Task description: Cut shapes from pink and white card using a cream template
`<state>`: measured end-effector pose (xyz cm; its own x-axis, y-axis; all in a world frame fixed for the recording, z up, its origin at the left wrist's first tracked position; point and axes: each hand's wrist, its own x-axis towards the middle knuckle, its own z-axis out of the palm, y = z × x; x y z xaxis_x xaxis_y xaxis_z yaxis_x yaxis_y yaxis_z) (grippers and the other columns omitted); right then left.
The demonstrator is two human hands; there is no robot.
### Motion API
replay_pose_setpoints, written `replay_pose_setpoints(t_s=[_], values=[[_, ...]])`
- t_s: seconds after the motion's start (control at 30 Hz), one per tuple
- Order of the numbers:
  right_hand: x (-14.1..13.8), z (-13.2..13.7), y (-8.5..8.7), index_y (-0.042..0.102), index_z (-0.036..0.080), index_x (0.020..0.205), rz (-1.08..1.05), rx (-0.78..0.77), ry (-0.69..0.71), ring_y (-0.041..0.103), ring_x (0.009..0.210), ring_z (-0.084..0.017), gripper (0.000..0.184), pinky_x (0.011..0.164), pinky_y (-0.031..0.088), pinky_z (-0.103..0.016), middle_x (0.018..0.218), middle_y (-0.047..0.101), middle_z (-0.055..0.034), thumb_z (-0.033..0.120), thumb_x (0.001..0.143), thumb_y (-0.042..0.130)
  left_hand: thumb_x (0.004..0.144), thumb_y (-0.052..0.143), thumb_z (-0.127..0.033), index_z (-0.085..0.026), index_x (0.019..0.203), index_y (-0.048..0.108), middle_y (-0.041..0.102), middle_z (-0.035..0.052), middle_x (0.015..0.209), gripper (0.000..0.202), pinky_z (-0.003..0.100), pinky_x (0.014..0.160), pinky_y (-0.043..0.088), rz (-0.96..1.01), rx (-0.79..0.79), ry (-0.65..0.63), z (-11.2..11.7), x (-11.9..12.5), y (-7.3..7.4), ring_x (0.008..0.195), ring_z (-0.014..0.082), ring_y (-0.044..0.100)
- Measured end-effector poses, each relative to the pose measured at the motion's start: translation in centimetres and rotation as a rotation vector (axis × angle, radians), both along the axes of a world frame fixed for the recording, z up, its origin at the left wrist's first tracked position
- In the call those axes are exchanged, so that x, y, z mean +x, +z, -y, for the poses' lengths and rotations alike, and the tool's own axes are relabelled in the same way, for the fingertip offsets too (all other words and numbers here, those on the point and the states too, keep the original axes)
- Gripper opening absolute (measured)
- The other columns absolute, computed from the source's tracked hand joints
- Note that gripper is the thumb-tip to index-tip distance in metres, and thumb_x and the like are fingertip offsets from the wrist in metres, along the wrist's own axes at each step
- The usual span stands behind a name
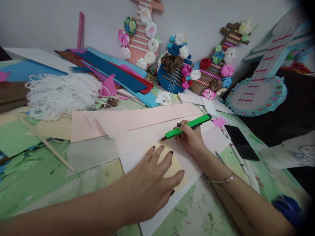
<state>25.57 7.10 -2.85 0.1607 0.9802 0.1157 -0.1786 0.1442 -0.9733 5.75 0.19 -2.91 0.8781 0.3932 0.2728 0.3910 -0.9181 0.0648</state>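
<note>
My left hand (pixel 150 183) lies flat with fingers spread on a pale yellow template (pixel 172 165), pressing it onto a pale pink foam sheet (pixel 137 137). My right hand (pixel 190 137) grips a green utility knife (pixel 188 126), its tip touching the pink sheet just beyond the template's far edge. A silver bracelet (pixel 220 180) sits on my right wrist.
More pink sheets (pixel 137 118) lie behind. A tangle of white cord (pixel 61 93) and stacked coloured foam sheets (pixel 115 72) sit at back left, a wooden stick (pixel 46 144) at left. Flower-decorated paper guitars (pixel 177 68) lean on the wall. A black phone (pixel 241 142) lies at right.
</note>
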Motion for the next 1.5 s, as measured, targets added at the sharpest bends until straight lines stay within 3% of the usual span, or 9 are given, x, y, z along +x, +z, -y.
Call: replay_pose_setpoints(t_s=[0.77,1.5], values=[[-0.08,0.03,0.01,0.049,0.021,0.047,0.038,0.007,-0.025,0.047,0.037,-0.01,0.029,0.037,0.035,-0.023,0.038,0.04,0.0073,0.025,0.065,0.072,0.099,0.041,-0.038,-0.026,0.141,0.044,0.047,0.023,0.141,0.044,0.066,0.104,0.038,-0.021,-0.037,-0.013,0.08,-0.1,-0.07,0.135,0.0495,0.041],[0.05,-0.16,0.23,0.047,0.021,0.045,-0.009,0.009,-0.065,0.046,0.037,-0.01,0.028,0.034,0.033,-0.021,0.038,0.038,0.0071,0.02,0.061,0.07,0.099,0.041,-0.038,-0.026,0.141,0.045,0.051,0.0204,0.139,0.043,0.065,0.104,0.039,-0.019,-0.029,-0.01,0.12,-0.05,0.01,0.133,0.0474,0.044]])
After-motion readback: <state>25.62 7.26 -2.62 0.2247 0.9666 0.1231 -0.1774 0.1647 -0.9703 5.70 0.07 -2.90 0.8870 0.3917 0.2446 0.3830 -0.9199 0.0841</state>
